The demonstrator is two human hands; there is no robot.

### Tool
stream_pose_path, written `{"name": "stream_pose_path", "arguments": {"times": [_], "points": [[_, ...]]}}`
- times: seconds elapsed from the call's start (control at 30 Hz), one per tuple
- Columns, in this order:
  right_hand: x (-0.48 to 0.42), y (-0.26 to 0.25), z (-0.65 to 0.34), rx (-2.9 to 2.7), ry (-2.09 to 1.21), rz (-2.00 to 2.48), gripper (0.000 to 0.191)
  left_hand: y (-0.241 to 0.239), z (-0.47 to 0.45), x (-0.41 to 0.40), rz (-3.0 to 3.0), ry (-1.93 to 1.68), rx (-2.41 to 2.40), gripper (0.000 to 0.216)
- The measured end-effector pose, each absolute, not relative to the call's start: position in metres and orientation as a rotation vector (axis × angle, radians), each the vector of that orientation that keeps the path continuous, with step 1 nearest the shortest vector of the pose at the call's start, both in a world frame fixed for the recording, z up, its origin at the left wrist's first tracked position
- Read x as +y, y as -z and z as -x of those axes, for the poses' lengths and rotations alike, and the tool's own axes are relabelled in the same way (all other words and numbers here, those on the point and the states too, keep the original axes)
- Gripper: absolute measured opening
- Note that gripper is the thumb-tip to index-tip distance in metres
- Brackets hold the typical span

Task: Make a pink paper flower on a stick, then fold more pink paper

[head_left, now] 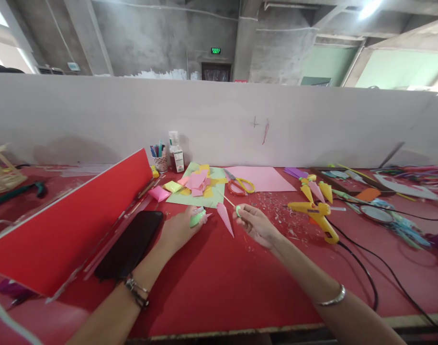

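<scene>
My left hand (181, 227) rests on the red table (219, 287), its fingers closed round a small light-green paper piece (197, 218). My right hand (254, 223) pinches a thin wooden stick (229, 200) at its green-tipped lower end; the stick slants up to the left. A pink paper cone (226, 218) lies between the two hands, point toward me. Behind them lies a green sheet (188, 197) with several pink and yellow paper scraps (197, 183) on it.
A black phone (130, 249) and a tilted red board (71, 225) lie to the left. Orange-handled scissors (240, 184) sit on pink paper (263, 178). A yellow glue gun (317, 213) with a black cord stands to the right, beside paper cones (317, 189). A pen cup (160, 158) and a bottle (175, 152) stand by the white partition.
</scene>
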State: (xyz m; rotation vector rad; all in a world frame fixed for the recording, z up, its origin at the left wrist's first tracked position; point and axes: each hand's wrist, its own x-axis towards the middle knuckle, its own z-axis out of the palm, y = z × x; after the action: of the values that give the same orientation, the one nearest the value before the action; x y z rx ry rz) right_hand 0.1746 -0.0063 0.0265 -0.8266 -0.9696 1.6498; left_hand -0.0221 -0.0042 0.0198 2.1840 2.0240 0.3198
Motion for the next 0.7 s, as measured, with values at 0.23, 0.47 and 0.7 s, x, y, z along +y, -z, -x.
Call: {"name": "stream_pose_path", "arguments": {"times": [0.23, 0.47, 0.7], "points": [[-0.0045, -0.0259, -0.1777, -0.889, -1.610, 0.818, 0.029, -0.0234, 0.0207, -0.0052, -2.174, -0.303, 2.012, 0.045], [-0.0043, -0.0263, -0.1740, -0.896, -1.633, 0.805, 0.039, -0.0209, 0.0216, -0.0046, -2.180, -0.325, 2.000, 0.042], [-0.0081, -0.0268, -0.1743, -1.030, -1.585, 0.873, 0.035, -0.0198, 0.0214, -0.0037, -2.194, -0.327, 2.009, 0.040]]}}
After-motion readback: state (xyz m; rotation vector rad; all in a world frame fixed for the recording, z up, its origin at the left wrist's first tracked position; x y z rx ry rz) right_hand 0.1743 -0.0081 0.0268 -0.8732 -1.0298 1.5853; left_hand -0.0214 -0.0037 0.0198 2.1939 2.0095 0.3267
